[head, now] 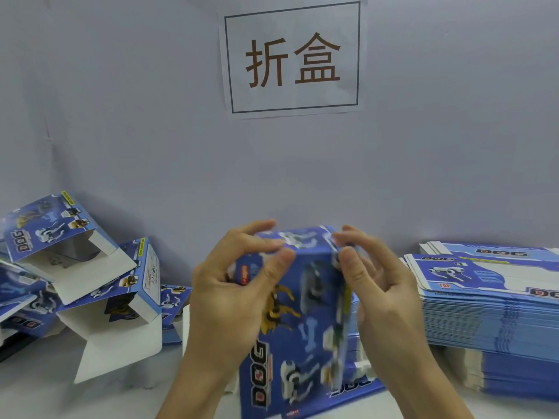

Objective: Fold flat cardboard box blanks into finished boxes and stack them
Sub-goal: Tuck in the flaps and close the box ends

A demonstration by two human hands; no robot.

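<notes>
One blue box [290, 322] is up at near centre, left hand [230, 285] and right hand [381, 285] both pinching its top edge. About four folded boxes [99, 276] tumble left; one tall stack of flat blanks [490, 316] sits right, wall sign [292, 58] beyond.

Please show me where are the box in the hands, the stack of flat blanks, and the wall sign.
box [305, 297], head view, blue front panel
blanks [496, 309], head view, stack's side edge
sign [292, 57], head view, printed characters

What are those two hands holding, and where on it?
A blue box, half folded. The left hand grips its upper left corner; the right hand pinches its upper right edge.
</notes>
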